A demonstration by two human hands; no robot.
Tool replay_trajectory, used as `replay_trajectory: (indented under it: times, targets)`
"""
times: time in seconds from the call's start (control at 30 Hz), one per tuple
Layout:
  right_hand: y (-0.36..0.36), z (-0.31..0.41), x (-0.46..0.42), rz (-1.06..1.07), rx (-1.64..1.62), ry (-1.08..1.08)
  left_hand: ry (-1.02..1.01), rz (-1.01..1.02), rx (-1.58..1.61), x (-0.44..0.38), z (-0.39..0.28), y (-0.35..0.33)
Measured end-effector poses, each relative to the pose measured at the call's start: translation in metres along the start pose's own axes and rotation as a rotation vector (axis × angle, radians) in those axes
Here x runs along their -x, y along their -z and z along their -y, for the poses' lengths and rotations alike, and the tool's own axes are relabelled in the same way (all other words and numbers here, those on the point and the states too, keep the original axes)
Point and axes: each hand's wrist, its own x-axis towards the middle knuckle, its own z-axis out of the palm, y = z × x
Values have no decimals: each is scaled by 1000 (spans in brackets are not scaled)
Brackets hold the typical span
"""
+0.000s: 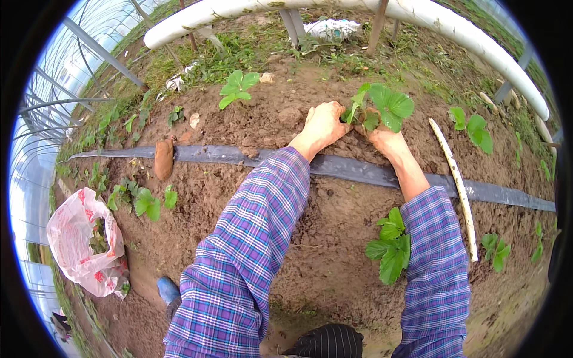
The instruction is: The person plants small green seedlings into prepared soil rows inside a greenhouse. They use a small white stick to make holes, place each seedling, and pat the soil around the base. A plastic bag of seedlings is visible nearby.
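Beyond the dark drip-irrigation tape (358, 170), both my hands meet low at a strawberry plant (390, 106) with broad green leaves. My left hand (326, 123) is curled against the left of its base. From the right, my right hand (386, 138) closes on the stems, partly under a leaf. The leaves hide most fingertips, and I cannot see whether the roots are in the soil. Below the tape, another strawberry plant (390, 246) grows beside my right sleeve. To the right, a pale stick (454, 188) lies across the tape.
A brown stone (164, 160) rests on the tape at left. A white plastic bag (85, 250) holding leaves stands near a blue-covered foot (168, 290). More strawberry plants (238, 87) dot the muddy bed (322, 268). Along the far side runs a white pipe (250, 15).
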Motion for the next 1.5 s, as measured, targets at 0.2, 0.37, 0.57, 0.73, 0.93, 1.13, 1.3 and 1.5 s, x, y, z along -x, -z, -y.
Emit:
replay_trajectory:
  times: [0.2,0.37,0.57,0.73,0.93,1.13,1.3,1.5]
  targets:
    - [-7,-5,-3,-113,-42,67,-303,26,-439,3,-10,14]
    - [-6,11,-2,-161,273,0,-476,229,-643,6,-20,31]
    - [11,-15,-4,-84,170,60,-291,71,-203,28,-1,52]
    - [16,-10,12,47,-743,-79,94,159,544,35,36,33]
    - [76,69,56,320,179,25,162,174,644,29,34,27]
    - [67,98,134,120,546,297,148,176,556,35,32,44]
    - [45,155,200,210,176,168,6,67,738,103,-10,81]
    - [-39,141,213,1,-1339,-347,182,124,1206,259,-64,71]
